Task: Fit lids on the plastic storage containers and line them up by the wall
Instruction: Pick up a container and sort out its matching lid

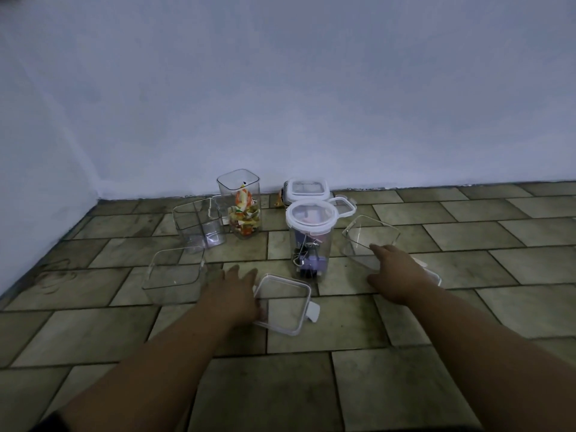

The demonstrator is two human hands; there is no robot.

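Note:
Several clear plastic containers stand on the tiled floor. A square lid (282,302) with white clip tabs lies flat in front of me, and my left hand (234,293) rests on its left edge. My right hand (396,272) reaches over the near rim of an empty square container (371,233), fingers apart; another lid (431,271) shows partly behind the wrist. A round-lidded tall container (310,241) holding binder clips stands between my hands. A lidded container (307,189) sits by the wall. A tall open container (240,204) holds colourful wrappers.
Two empty open containers stand at the left, one divided (199,222) and one low and square (174,275). A loose lid (343,204) lies behind the round-lidded container. The white wall (311,104) meets the floor just behind the group, with a corner at far left.

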